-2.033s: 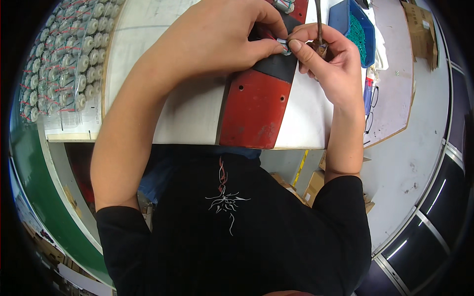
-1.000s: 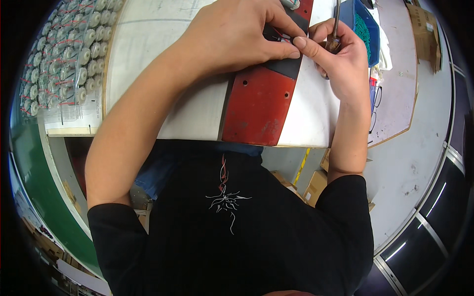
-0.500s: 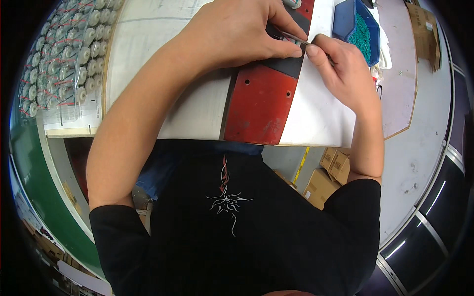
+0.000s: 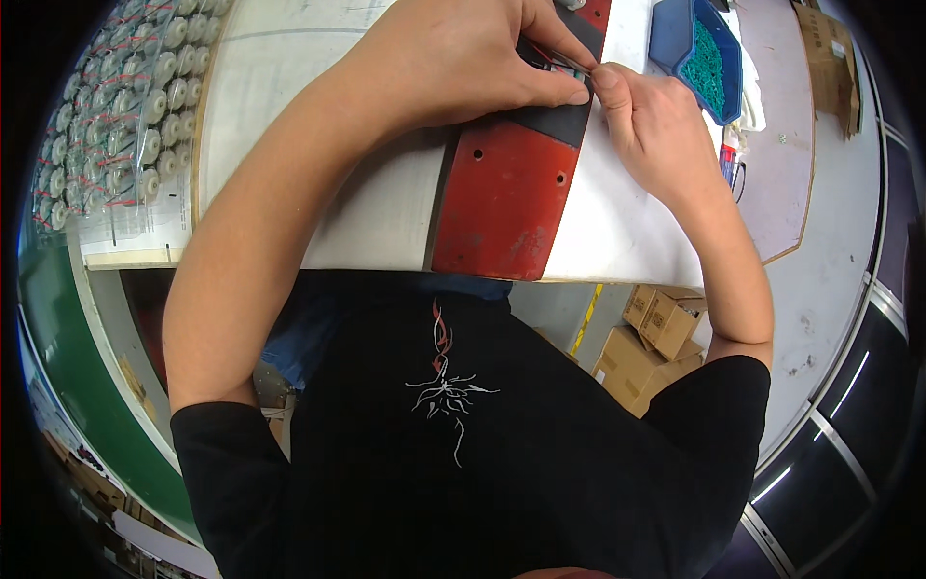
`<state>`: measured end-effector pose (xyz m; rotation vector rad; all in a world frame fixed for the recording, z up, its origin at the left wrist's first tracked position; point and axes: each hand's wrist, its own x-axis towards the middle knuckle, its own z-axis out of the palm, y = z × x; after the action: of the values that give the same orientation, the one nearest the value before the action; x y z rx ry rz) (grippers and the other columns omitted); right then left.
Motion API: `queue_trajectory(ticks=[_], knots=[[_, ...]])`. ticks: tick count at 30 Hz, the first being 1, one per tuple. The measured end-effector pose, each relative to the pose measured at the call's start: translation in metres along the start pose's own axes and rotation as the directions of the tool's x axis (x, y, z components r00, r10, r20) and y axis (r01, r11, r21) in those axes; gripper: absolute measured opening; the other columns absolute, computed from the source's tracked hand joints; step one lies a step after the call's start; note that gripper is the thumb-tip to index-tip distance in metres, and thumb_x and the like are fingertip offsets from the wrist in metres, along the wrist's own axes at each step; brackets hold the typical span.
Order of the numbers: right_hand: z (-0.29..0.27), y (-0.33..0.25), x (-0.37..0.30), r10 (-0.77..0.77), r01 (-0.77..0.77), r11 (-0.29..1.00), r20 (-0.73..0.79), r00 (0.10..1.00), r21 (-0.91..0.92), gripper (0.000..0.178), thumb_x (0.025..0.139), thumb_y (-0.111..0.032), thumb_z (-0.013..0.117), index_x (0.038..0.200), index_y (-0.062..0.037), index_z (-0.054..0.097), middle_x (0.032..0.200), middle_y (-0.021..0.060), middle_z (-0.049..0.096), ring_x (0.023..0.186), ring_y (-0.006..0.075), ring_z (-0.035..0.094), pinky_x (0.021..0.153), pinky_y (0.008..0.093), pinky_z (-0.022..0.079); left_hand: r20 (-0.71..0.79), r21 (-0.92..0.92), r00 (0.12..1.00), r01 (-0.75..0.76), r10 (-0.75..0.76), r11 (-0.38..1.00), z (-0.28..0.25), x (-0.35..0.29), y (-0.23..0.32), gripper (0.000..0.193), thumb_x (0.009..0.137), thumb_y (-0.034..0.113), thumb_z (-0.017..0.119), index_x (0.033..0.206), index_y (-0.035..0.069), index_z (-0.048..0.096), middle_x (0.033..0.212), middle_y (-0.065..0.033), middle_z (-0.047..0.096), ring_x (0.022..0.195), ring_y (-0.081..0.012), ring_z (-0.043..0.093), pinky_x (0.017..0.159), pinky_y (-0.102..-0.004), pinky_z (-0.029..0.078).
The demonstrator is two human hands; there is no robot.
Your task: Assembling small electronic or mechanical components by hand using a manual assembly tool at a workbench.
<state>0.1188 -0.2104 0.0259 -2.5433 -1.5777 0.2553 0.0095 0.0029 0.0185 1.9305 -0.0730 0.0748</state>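
At the top of the head view, my left hand (image 4: 468, 63) curls around a small black part (image 4: 531, 54) with thin wires or leads, mostly hidden by the fingers. My right hand (image 4: 656, 125) pinches a thin metal tool (image 4: 576, 66), whose tip reaches into the gap between my left thumb and index finger; its exact kind I cannot make out. Both hands are over a red fixture plate (image 4: 502, 203) with a black band across it and small round holes. The fingertips of the two hands are close together, by the plate's right edge.
Clear bags of white round parts with red wires (image 4: 121, 125) lie at the far left of the white worktable (image 4: 371, 217). A blue bin (image 4: 672, 39) of small green pieces stands at the upper right. Cardboard boxes (image 4: 641, 367) sit on the floor below the table's front edge.
My right hand has shifted slightly up and left, bringing the metal tool nearer my left fingers. My right elbow has swung outward. My left hand keeps its grip on the black part.
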Motion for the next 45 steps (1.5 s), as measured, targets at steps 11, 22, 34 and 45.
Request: queue_trajectory(ticks=[11, 22, 34, 45], knots=[[-0.012, -0.006, 0.005, 0.045, -0.059, 0.992, 0.130, 0.991, 0.109, 0.057, 0.112, -0.038, 0.040, 0.082, 0.0029, 0.067, 0.063, 0.0252, 0.058, 0.062, 0.0456, 0.059, 0.060, 0.0483, 0.049, -0.025, 0.044, 0.997, -0.074, 0.075, 0.996, 0.001, -0.002, -0.004, 0.023, 0.081, 0.019, 0.080, 0.098, 0.003, 0.082, 0.083, -0.0145, 0.072, 0.074, -0.0254, 0.068, 0.070, -0.0346, 0.053], [-0.009, -0.009, 0.003, -0.018, 0.023, 0.998, 0.086, 0.996, -0.061, 0.056, 0.111, -0.039, 0.041, 0.083, 0.0032, 0.066, 0.059, 0.0230, 0.053, 0.057, 0.0436, 0.050, 0.059, 0.0469, 0.047, -0.032, 0.112, 0.987, -0.151, 0.155, 0.982, -0.001, -0.002, -0.004, 0.026, 0.081, 0.021, 0.081, 0.096, 0.000, 0.080, 0.084, -0.0159, 0.074, 0.074, -0.0266, 0.069, 0.071, -0.0350, 0.054], [0.013, -0.025, 0.003, -0.184, 0.290, 0.941, -0.454, 0.872, 0.176, 0.030, 0.079, 0.000, 0.085, 0.107, -0.0046, 0.075, 0.104, 0.0045, 0.069, 0.070, 0.0082, 0.062, 0.054, 0.0237, 0.047, -0.562, 0.375, 0.808, 0.063, 0.174, 0.925, -0.033, -0.002, -0.017, 0.025, 0.092, 0.021, 0.071, 0.110, 0.005, 0.076, 0.098, -0.0171, 0.069, 0.094, -0.0359, 0.064, 0.085, -0.0421, 0.052], [-0.008, 0.013, 0.028, 0.058, 0.107, 0.973, -0.667, 0.743, 0.203, 0.020, 0.087, -0.004, 0.081, 0.107, -0.0048, 0.078, 0.099, 0.0060, 0.073, 0.072, 0.0052, 0.061, 0.060, 0.0198, 0.048, -0.546, 0.657, 0.833, 0.354, 0.096, 0.665, -0.038, -0.005, -0.025, 0.030, 0.092, 0.017, 0.067, 0.120, 0.007, 0.067, 0.117, -0.0158, 0.059, 0.113, -0.0365, 0.055, 0.096, -0.0467, 0.048]])
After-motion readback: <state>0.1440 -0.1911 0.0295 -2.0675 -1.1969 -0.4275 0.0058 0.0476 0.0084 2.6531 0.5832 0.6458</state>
